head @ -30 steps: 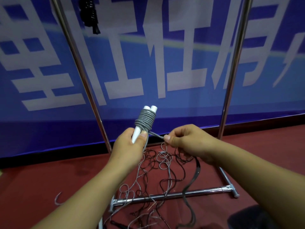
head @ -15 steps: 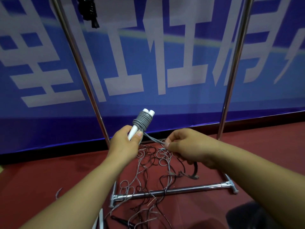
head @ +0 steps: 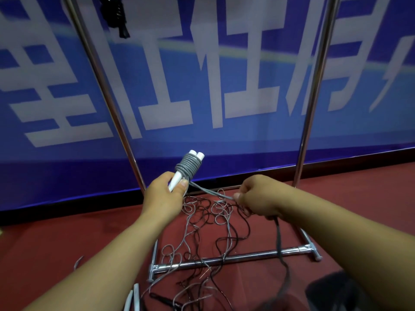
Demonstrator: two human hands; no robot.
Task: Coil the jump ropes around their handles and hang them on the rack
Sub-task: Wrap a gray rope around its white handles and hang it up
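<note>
Two hands coiling a grey jump rope (head: 187,166).
Left hand (head: 165,195) grips the white handles (head: 176,181); right hand (head: 258,198) fingers pinch the rope's loose end.

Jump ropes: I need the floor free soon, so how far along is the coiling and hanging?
Done: one black coiled rope already hangs at the rack's top. In hand: the left hand holds the white handles with the grey rope coiled round them; the right hand pinches its loose end. Left: hanging this one, plus the tangle of grey and black ropes on the floor.
</note>
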